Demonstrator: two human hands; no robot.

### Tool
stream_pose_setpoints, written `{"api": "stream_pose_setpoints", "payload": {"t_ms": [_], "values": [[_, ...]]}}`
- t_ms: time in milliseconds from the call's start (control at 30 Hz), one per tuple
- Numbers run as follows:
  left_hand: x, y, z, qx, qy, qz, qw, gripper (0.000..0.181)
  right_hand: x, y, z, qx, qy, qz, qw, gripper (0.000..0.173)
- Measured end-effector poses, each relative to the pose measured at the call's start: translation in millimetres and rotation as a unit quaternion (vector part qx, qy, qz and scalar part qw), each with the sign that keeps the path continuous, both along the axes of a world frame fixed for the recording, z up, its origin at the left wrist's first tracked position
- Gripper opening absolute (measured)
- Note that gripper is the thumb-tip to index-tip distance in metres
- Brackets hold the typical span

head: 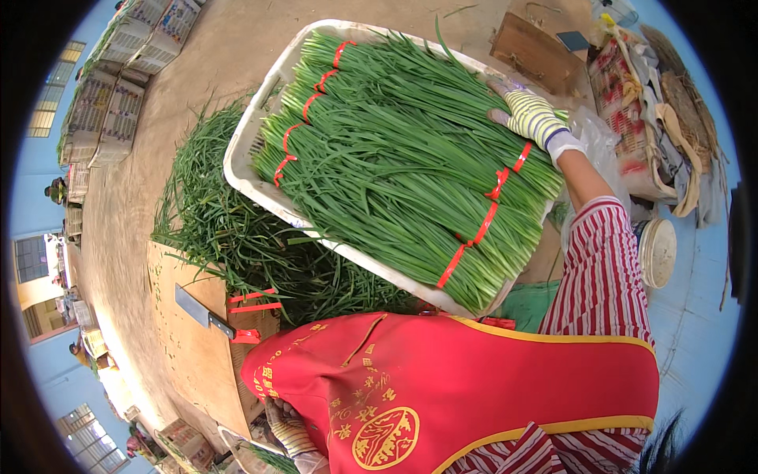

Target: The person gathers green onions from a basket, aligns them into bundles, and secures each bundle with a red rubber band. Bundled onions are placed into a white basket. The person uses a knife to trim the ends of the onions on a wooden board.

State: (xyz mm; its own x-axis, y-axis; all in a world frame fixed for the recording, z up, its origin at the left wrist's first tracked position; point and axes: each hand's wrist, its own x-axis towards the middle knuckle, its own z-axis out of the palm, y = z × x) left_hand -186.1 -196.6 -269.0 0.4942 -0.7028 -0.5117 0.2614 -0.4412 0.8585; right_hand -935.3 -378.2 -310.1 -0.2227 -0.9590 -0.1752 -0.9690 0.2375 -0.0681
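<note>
A white plastic crate (249,142) sits in front of me, tilted across the view and filled with bundles of garlic chives (385,154). Red ties (485,222) bind the bundles near both ends of the crate. My right hand (527,112), in a striped knit glove, lies on the chives at the crate's far right side, thumb and fingers apart. Low on the left, beside my red apron (450,385), is my left hand (287,423), gloved too. The apron partly covers it, and I cannot see whether its fingers hold anything.
Loose chive leaves (207,172) are heaped left of and under the crate. A cleaver (204,311) lies on a wooden board (189,349) by red strips (254,301). A white bucket (657,253) stands at right. Stacked crates (103,112) line the far left.
</note>
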Motion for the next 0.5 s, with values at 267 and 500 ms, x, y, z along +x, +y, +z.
{"api": "stream_pose_setpoints", "payload": {"t_ms": [267, 500], "values": [[-13, -6, 1, 0.013, -0.040, -0.011, 0.999, 0.045, 3, -11, -20, -0.020, 0.015, -0.067, 0.997, 0.064], [-5, -4, 14, -0.006, 0.008, -0.019, 1.000, 0.042, -3, -5, -13, -0.110, 0.075, -0.066, 0.989, 0.067]]}}
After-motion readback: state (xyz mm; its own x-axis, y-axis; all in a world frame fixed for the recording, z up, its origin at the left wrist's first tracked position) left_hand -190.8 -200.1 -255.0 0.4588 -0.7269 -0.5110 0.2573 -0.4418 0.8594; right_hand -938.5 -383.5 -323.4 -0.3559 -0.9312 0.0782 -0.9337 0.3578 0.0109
